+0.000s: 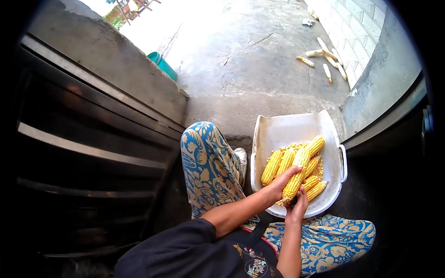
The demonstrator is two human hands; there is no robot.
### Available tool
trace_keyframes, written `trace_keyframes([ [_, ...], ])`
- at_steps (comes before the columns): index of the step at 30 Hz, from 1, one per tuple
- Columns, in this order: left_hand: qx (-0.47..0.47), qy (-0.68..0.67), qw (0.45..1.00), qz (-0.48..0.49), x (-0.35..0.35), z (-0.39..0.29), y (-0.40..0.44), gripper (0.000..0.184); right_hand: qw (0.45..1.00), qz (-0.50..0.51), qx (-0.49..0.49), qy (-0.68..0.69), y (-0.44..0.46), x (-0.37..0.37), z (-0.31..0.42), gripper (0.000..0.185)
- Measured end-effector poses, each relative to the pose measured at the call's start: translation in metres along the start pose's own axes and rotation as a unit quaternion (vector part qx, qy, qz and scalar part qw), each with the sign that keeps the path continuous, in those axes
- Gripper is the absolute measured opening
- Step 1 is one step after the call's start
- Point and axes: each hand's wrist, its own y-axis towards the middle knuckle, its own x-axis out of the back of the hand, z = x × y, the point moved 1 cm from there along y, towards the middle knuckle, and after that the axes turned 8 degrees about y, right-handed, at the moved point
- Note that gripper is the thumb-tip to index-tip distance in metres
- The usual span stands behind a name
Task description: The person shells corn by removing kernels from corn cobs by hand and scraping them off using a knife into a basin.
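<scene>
My left hand (pixel 280 183) is closed around a yellow ear of corn (pixel 297 172), with the thumb along its side. The ear is husked and slants over the tub. My right hand (pixel 297 207) is closed at the lower end of the same ear, its fingers partly hidden. A small dark thing (pixel 294 200) shows between my right hand and the ear; I cannot make out its kind. Several more yellow ears (pixel 271 167) lie in the white plastic tub (pixel 282 126), on top of loose kernels (pixel 320 169).
The tub stands between my knees, in patterned trousers (pixel 204 162). Beyond a concrete doorstep (pixel 259 109), several pale cobs (pixel 327 72) lie by a tiled wall (pixel 352 32). A green bucket (pixel 163 67) stands behind the left wall. A dark metal door (pixel 92 143) is at my left.
</scene>
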Motion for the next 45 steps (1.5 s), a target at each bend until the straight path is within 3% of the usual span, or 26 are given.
trace_keyframes([
  [13, 0.031, -0.023, 0.999, -0.022, 0.000, 0.009, 0.010, 0.039, 0.999, 0.016, -0.026, 0.008, 0.012, 0.013, -0.013, 0.022],
  [29, 0.051, -0.014, 0.999, -0.008, 0.000, 0.011, 0.013, 0.043, 0.999, 0.008, -0.026, 0.019, 0.010, 0.011, -0.012, 0.033],
  [33, 0.019, -0.009, 1.000, -0.006, -0.006, 0.006, 0.006, 0.043, 0.999, 0.028, -0.014, 0.023, 0.012, 0.009, -0.013, 0.033],
  [35, 0.038, -0.004, 0.999, -0.028, -0.006, 0.005, 0.009, 0.051, 0.998, 0.021, -0.029, 0.048, 0.017, 0.018, -0.018, 0.032],
  [39, -0.018, 0.047, 0.999, -0.013, -0.001, -0.002, 0.013, 0.058, 1.000, 0.002, 0.014, 0.018, 0.003, 0.000, -0.009, 0.033],
  [41, -0.026, 0.038, 0.999, 0.011, -0.001, -0.008, 0.013, 0.060, 0.998, 0.068, -0.007, -0.005, 0.010, 0.007, -0.012, 0.031],
  [45, -0.058, 0.061, 0.996, 0.038, 0.004, -0.006, 0.015, 0.058, 0.999, 0.026, -0.022, -0.041, 0.000, 0.001, -0.002, 0.030],
])
